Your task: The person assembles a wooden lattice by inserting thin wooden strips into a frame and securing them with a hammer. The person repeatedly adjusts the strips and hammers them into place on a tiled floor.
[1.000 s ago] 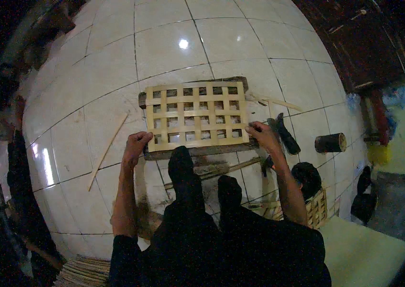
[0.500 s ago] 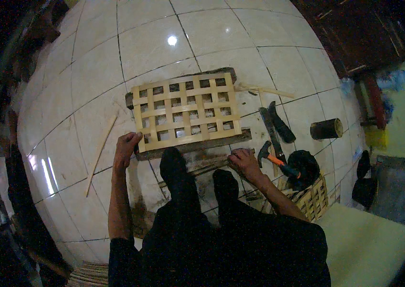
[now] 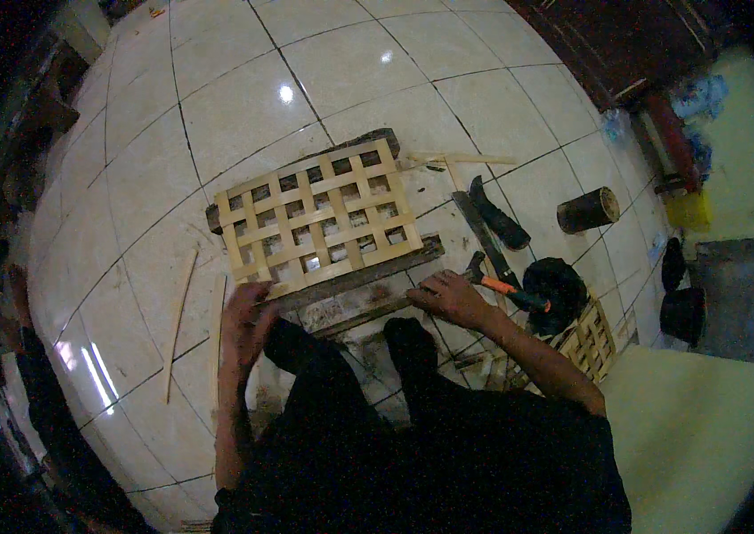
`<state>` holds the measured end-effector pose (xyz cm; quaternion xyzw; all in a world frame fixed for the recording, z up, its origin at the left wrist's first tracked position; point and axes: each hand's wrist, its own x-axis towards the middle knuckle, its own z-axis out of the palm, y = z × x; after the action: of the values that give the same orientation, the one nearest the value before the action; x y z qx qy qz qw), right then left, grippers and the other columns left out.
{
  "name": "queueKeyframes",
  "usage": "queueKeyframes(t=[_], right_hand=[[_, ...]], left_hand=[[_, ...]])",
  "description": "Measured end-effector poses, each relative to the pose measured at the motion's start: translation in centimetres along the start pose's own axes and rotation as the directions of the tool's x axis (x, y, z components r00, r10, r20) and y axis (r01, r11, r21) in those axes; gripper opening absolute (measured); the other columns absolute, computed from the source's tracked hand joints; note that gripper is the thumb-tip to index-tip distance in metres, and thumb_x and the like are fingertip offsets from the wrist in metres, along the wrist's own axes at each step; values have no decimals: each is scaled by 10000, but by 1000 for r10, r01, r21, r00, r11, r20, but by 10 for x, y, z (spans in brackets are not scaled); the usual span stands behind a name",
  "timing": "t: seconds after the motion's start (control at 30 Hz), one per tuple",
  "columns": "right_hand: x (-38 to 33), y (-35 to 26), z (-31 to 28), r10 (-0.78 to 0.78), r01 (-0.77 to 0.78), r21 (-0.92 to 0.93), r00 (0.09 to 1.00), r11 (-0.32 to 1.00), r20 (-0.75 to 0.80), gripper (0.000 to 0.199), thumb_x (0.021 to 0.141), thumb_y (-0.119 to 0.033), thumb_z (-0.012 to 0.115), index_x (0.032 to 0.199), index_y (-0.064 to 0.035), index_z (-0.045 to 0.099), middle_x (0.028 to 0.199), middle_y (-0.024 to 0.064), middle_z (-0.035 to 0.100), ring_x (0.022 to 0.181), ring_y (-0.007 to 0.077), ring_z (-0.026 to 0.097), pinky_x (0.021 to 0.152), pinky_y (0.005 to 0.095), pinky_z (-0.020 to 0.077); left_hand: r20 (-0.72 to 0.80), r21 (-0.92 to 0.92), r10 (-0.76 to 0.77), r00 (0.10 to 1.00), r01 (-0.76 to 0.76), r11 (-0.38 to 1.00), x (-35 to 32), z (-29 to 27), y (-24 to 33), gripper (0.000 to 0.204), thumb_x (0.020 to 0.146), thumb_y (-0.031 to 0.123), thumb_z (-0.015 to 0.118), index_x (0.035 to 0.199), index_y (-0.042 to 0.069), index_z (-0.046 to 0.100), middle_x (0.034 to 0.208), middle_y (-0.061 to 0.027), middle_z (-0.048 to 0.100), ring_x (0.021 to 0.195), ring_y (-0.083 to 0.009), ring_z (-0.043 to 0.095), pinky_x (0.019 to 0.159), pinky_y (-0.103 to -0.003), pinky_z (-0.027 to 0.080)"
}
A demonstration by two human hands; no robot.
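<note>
A panel of pale flat strips woven into an open lattice (image 3: 324, 209) lies across two dark wooden battens on the floor. My left hand (image 3: 251, 325) is at the panel's near left corner, smeared by motion. A long pale strip (image 3: 218, 334) runs alongside that hand and forearm; whether the fingers grip it cannot be made out. My right hand (image 3: 453, 299) is closed, fingers curled down by the end of a thin wooden batten (image 3: 359, 313) near my feet. What it holds, if anything, is hidden. A hammer with an orange and dark handle (image 3: 506, 289) lies just right of it.
Right of the panel lie a long blade (image 3: 484, 236), a dark sheath-like piece (image 3: 500, 218) and a dark cylinder (image 3: 588, 211). Beyond the hammer are a black bundle (image 3: 555, 294) and another woven panel (image 3: 595, 338). A loose strip (image 3: 181, 329) lies at left on the tiles.
The view has turned a little, so the panel appears tilted. My left hand has left the panel's corner and come nearer me. A second long strip now shows beside it.
</note>
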<state>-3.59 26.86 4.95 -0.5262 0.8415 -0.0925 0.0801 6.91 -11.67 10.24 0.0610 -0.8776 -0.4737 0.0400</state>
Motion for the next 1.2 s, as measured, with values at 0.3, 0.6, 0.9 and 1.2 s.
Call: queueKeyframes(t=[0.3,0.6,0.9,1.2], right_hand=[[40,25,-55,-3,15,41,964,999,-267,357,816,-194,606,1169,-154,574,948,83,583,882,297,591,711,425,495],[93,51,-85,520,-220,607,766,764,-377,220,908,-201,619,1084,-80,676,1004,58,641,896,192,604,810,322,482],[117,27,-76,777,-290,927,629,236,-1,292,946,-256,579,1113,-15,575,986,114,650,882,173,611,792,319,502],[65,27,-60,772,-443,790,632,423,-59,347,917,-281,623,1098,15,613,897,55,610,820,125,573,752,271,486]], left_hand=[[291,309,222,931,-311,899,15,57,32,505,782,76,691,1269,93,560,1014,-177,605,929,-364,592,801,-437,490],[138,345,347,928,-373,861,62,-12,4,451,841,22,627,1277,121,569,894,-131,558,787,-295,568,677,-367,477],[243,240,276,930,-333,912,74,-73,13,347,858,158,651,1189,65,608,956,-147,603,890,-311,602,744,-397,500],[163,207,216,963,-247,947,35,-1,-28,339,800,142,700,1130,81,652,954,-137,550,895,-336,575,764,-403,483]])
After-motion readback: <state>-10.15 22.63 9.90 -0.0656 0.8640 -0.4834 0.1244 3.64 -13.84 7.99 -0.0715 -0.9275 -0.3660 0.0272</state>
